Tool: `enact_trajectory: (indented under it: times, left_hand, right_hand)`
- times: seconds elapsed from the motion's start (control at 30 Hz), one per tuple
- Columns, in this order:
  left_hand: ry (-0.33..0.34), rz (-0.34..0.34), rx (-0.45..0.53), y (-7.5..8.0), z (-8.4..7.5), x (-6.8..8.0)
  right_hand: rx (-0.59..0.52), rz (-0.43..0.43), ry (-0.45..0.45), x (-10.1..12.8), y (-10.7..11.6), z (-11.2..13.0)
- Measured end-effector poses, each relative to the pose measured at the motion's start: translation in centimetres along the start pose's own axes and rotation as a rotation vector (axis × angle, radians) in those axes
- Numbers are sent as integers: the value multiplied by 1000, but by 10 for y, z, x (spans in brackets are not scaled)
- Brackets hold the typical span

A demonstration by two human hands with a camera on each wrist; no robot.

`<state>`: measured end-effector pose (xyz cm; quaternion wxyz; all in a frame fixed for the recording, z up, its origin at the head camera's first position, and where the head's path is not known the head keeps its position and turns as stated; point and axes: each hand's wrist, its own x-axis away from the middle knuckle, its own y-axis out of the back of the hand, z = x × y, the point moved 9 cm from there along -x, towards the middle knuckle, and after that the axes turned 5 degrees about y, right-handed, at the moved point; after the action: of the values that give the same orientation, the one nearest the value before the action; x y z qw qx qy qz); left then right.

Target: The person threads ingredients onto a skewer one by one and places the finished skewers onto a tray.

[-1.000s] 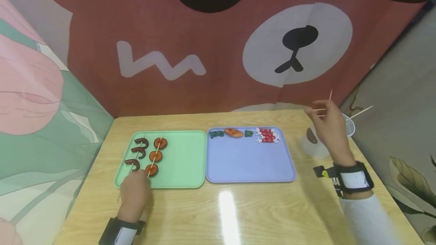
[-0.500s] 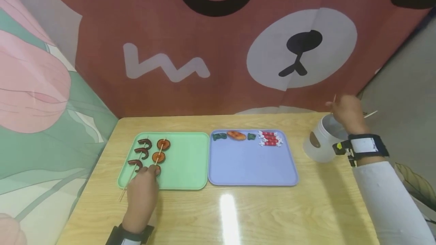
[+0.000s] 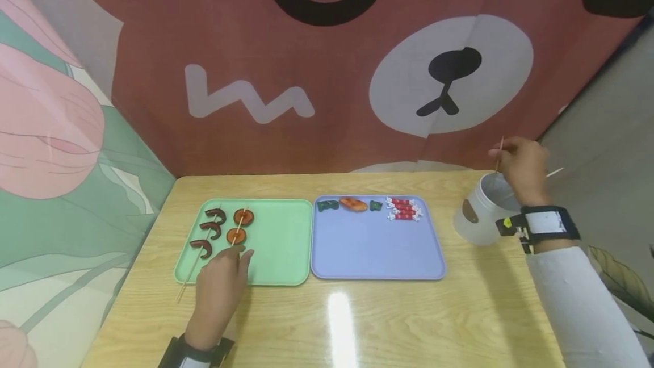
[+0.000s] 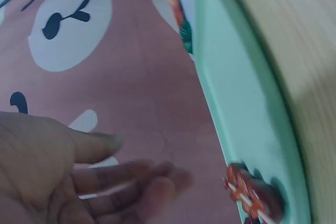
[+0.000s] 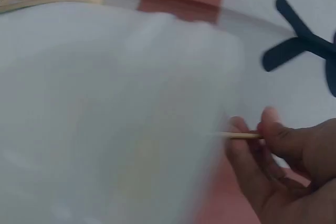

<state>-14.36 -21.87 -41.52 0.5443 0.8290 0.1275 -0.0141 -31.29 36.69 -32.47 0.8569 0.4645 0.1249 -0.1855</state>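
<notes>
My left hand [image 3: 221, 283] is over the near edge of the green tray [image 3: 278, 243], fingers loosely extended and holding nothing in the left wrist view. Just beyond its fingertips lies a skewer of round orange-brown slices [image 3: 237, 236]; the hand covers its near end. To the left is a skewer of curved dark brown pieces [image 3: 201, 247], its stick sticking out past the tray. At the right, my right hand [image 3: 526, 169] pinches a thin wooden skewer [image 5: 244, 135] between thumb and fingers, upright at the mouth of a white cup [image 3: 477, 217].
Beside the green tray is a purple tray [image 3: 378, 249]. Along its far side lie dark green pieces [image 3: 328, 205], an orange-brown piece [image 3: 353, 204] and several red-wrapped candies [image 3: 403, 209]. Another stick [image 3: 554, 172] leans out of the cup. A printed cloth hangs behind the table.
My right hand has moved right and down to the cup, taking the skewer to its mouth. My left hand has shifted right, off the dark pieces' skewer, and its fingers have loosened.
</notes>
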Motion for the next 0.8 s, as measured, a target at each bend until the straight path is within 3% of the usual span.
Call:
enact_trajectory:
  times: [0.2,0.3,0.4,0.5,0.67,0.8]
  left_hand:
    - [-71,24,188,3,-27,1]
    - [-160,9,370,7,-50,4]
    - [-280,6,513,10,-76,10]
    - [-400,28,568,9,-104,16]
    - [-528,109,620,-2,-147,25]
    - [-561,150,678,-10,-167,29]
  right_hand:
    - [-150,-294,96,8,61,49]
    - [-357,-438,190,24,94,90]
    - [-544,-474,282,47,110,136]
    - [-742,-388,351,69,104,173]
    - [-1080,-86,373,96,50,216]
    - [-1034,107,372,120,4,244]
